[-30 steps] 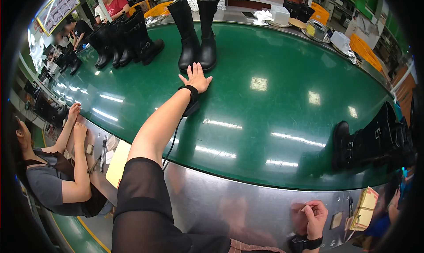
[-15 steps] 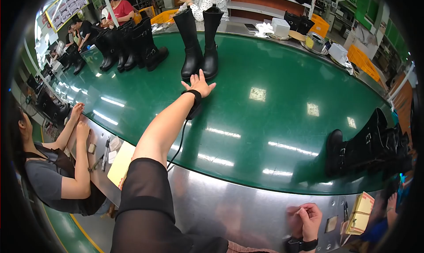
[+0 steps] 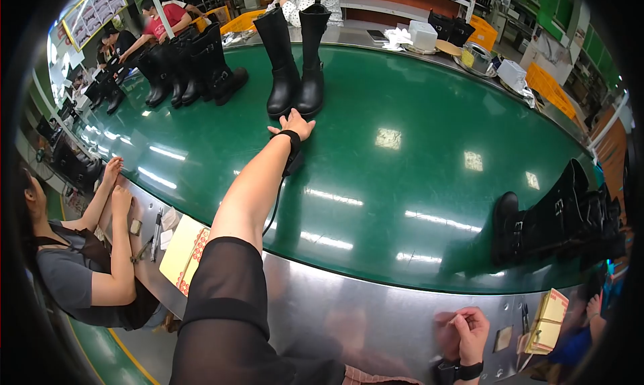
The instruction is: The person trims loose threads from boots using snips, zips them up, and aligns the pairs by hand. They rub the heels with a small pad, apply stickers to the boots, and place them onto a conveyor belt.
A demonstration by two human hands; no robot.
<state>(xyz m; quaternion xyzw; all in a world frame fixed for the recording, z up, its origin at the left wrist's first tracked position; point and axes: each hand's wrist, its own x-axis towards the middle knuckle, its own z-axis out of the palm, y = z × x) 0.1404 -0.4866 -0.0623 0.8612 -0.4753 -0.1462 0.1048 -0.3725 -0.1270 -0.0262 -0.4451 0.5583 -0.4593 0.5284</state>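
A pair of tall black boots (image 3: 297, 69) stands upright on the green surface (image 3: 376, 204), toes towards me. My left hand (image 3: 294, 125) reaches out to the toes. Its fingers are apart and slightly bent, the fingertips at or touching the toe fronts; I cannot tell whether they press on them. It grips nothing. A black band with a cord is round that wrist. My right hand (image 3: 471, 332) rests on the metal edge (image 3: 315, 304) at the lower right, its fingers curled in and the thumb against them. Nothing shows in it.
More black boots stand in a row (image 3: 191, 69) at the far left, and others (image 3: 557, 217) lie at the right. A co-worker (image 3: 80, 271) sits at my left. Paper pads (image 3: 182, 254) and a pen (image 3: 155, 236) lie along the metal edge. Another person (image 3: 308, 2) is across the table.
My left hand has drawn back slightly from over the boot toes, and its spread fingers are more bent. The view has shifted a little. My right hand is unchanged.
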